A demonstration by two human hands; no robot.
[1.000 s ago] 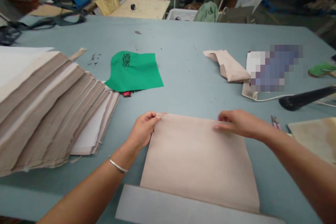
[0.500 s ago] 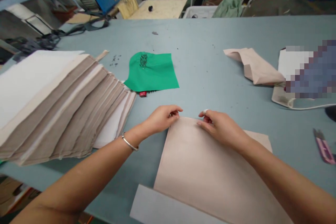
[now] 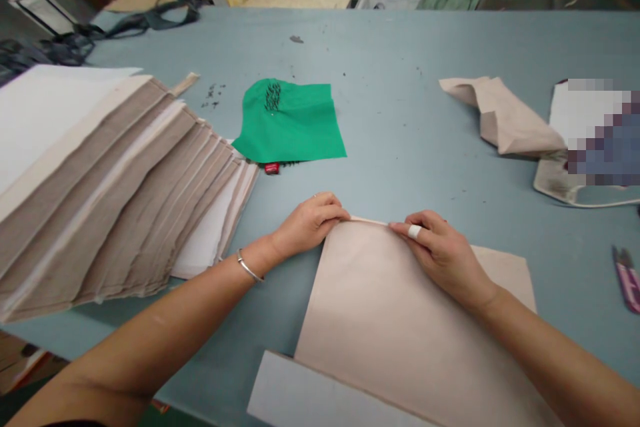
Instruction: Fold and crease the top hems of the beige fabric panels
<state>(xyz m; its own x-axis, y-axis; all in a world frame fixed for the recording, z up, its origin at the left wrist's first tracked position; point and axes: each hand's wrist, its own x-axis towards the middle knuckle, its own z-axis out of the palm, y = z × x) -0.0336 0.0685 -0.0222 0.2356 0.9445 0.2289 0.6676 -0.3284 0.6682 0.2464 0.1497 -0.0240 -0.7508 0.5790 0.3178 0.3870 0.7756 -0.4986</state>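
Observation:
A pale beige cloth piece (image 3: 395, 307) lies on the blue-grey table in front of me, its far edge raised in a narrow fold. My left hand (image 3: 315, 221) pinches that fold at the cloth's far left corner. Farther right along the same edge, my right hand (image 3: 440, 250) grips the fold between thumb and fingers; white tape wraps one finger. A white strip (image 3: 325, 390) lies along the cloth's near edge. Part of the cloth's right side is hidden under my right forearm.
Layered beige and white pieces (image 3: 140, 193) are stacked at left. A green cloth (image 3: 295, 127) lies beyond my hands. Crumpled beige fabric (image 3: 515, 117) is at the right, with pink-handled snips (image 3: 627, 280) nearer. A pixelated patch covers the far right.
Both hands have closed on the cloth's far edge, which now stands up as a thin fold. The right hand has turned, showing its taped finger. The view has tilted down slightly.

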